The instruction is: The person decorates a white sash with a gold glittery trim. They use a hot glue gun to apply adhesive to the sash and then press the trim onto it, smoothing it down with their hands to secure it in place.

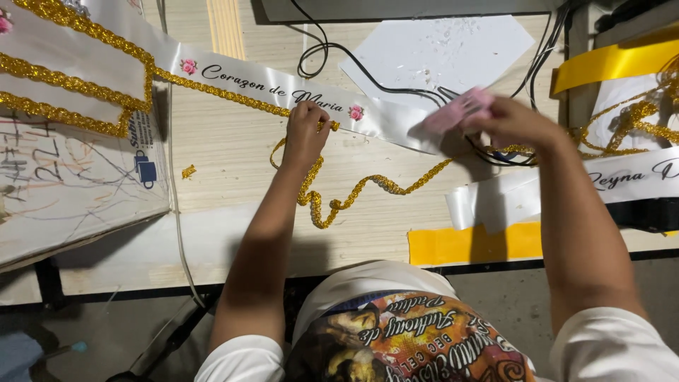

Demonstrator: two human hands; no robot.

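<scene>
My left hand [306,132] presses down on a gold glitter trim [353,192] at the lower edge of a white satin sash [233,80] with script lettering and small pink flowers. The loose trim curls across the wooden table [226,163] toward the right. My right hand [511,122] hovers over the sash's right end and grips a pink object [460,110], blurred by motion.
A white board [64,180] with scribbles lies at left under sashes edged in gold. Black cables [368,67] and a white paper sheet [438,49] sit at the back. Another lettered white sash [622,177], yellow ribbon [615,62] and a yellow strip [467,244] lie at right.
</scene>
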